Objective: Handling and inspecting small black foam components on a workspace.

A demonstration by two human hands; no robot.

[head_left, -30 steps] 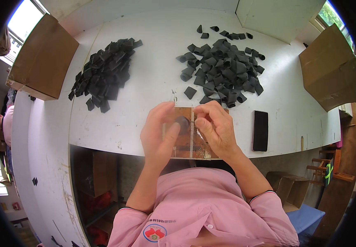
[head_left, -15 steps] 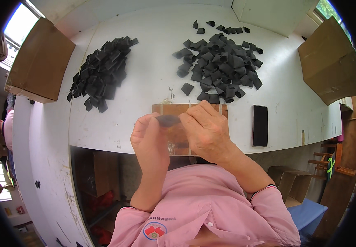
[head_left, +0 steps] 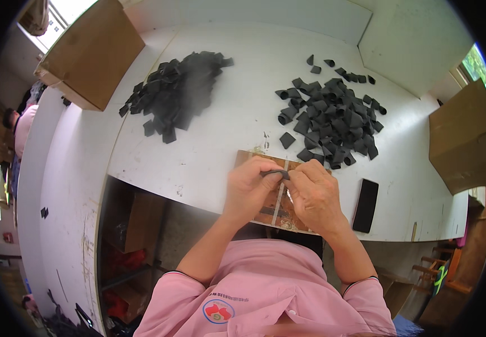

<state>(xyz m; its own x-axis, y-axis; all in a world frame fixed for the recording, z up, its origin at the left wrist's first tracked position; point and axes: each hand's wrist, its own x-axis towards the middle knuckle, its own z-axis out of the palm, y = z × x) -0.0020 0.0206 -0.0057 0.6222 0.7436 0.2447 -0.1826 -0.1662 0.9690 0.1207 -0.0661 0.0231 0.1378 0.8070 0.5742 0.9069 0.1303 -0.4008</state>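
My left hand (head_left: pixel 247 190) and my right hand (head_left: pixel 315 196) meet above a brown, tape-striped board (head_left: pixel 266 215) at the table's front edge. Between them they pinch a small black fabric-like piece (head_left: pixel 275 173), curved along its top. Fingers cover both of its ends. Just beyond my right hand spreads a heap of black curled, tube-like pieces (head_left: pixel 338 121). Farther left lies a second heap of black pieces (head_left: pixel 178 92), flatter in shape and partly blurred.
A dark phone (head_left: pixel 365 205) lies to the right of the board. Cardboard boxes stand at the left (head_left: pixel 94 53) and right (head_left: pixel 462 137) of the white table (head_left: pixel 220 132). Another person in pink (head_left: pixel 25 129) is at the far left.
The view has swung, so the table sits tilted and farther right. My hands have drawn closer together, and the black piece between them now looks more bent.
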